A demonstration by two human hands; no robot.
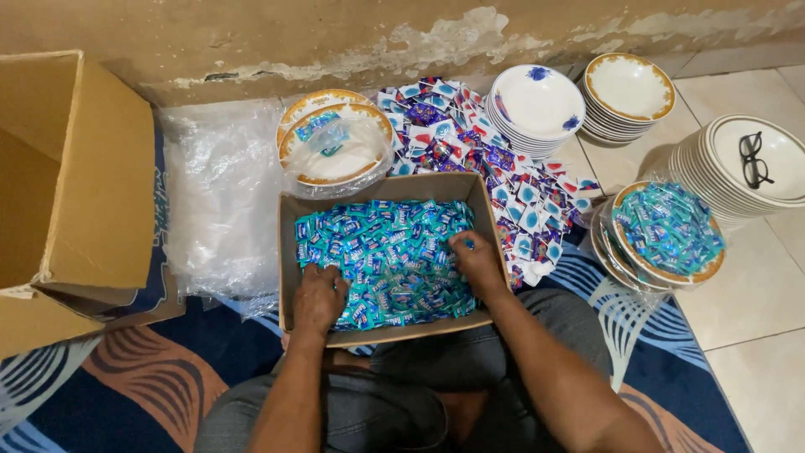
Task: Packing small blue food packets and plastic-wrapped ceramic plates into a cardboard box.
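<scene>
A shallow cardboard box [292, 252] sits on the floor between my knees, filled with several small blue-green wrapped candies [386, 243]. My left hand [319, 298] rests palm down in the candies at the box's near left, fingers curled into them. At the right side of the box, my right hand [476, 262] pinches one candy between its fingertips. A plate wrapped in clear plastic [335, 143], with a few candies inside, stands just beyond the box.
A large open carton [75, 184] stands at left beside crumpled clear plastic [222, 193]. Mixed red, white and blue sachets [503, 180] lie right of the box. Stacks of plates [537, 105] [629, 88] and a stack with black eyeglasses [753, 159] stand right; a candy-filled plate [667, 231] too.
</scene>
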